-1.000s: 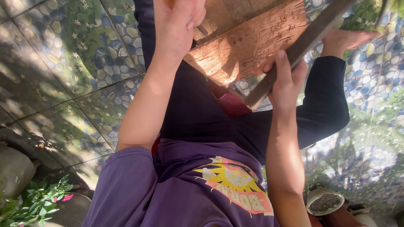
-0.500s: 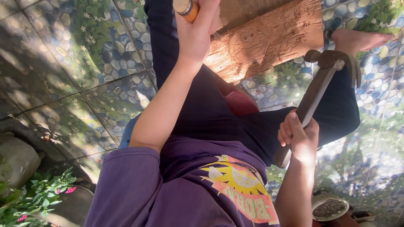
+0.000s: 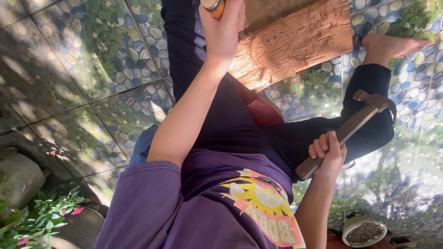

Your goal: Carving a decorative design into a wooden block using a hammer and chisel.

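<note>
I sit on the floor in a purple shirt and dark trousers. A rough wooden plank [image 3: 295, 44] with a cartoon figure carved into it lies across my legs at the top of the view. My left hand [image 3: 224, 32] is shut on a chisel with an orange handle [image 3: 213, 4], held at the plank's left end. My right hand [image 3: 328, 152] grips the wooden handle of a claw hammer [image 3: 355, 122], drawn back over my right knee, away from the plank. My bare foot [image 3: 392, 46] rests beside the plank's right end.
The floor is tiled in a pebble-and-flower pattern [image 3: 83, 60]. A grey stone [image 3: 16, 177] and a plant with pink flowers [image 3: 41, 219] are at the lower left. A small bowl of dark material [image 3: 364, 230] sits at the lower right. A red object [image 3: 263, 110] lies under my leg.
The hammer has swung back from the plank toward my body and now hangs lower over my knee. The left hand keeps the chisel at the plank.
</note>
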